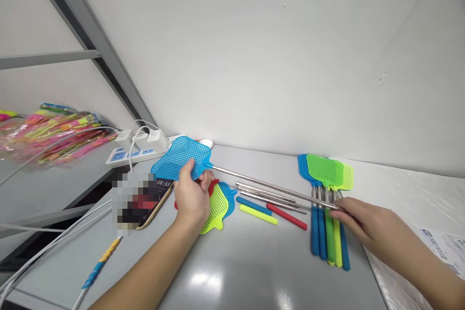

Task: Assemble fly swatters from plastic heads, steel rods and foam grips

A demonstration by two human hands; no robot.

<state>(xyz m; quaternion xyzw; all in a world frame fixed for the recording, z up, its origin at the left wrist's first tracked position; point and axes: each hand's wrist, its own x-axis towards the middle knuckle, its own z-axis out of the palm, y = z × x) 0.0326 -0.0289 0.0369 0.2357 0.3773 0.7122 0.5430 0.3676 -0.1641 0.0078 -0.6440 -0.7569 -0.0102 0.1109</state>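
My left hand point(192, 193) grips a blue fly swatter head point(183, 152) near its neck. A thin metal rod point(261, 183) runs from that neck to the right, and my right hand point(358, 218) is closed round its far end. Below my left hand lie loose heads in yellow-green point(217, 208), blue point(229, 198) and red. Between my hands rest several metal rods point(271, 197) and three handle sleeves: blue point(253, 206), yellow point(257, 214) and red point(286, 216). Beneath my right hand lies a row of swatters with green point(324, 170), blue and yellow heads and coloured handles.
At the left, a phone point(156, 203), partly blurred, lies beside a power strip point(121, 155) with plugs and white cables. Bagged colourful items point(61, 131) sit on a surface beyond a grey metal frame point(94, 34). A white wall point(276, 58) backs the grey table point(218, 261). Clear plastic lies at right.
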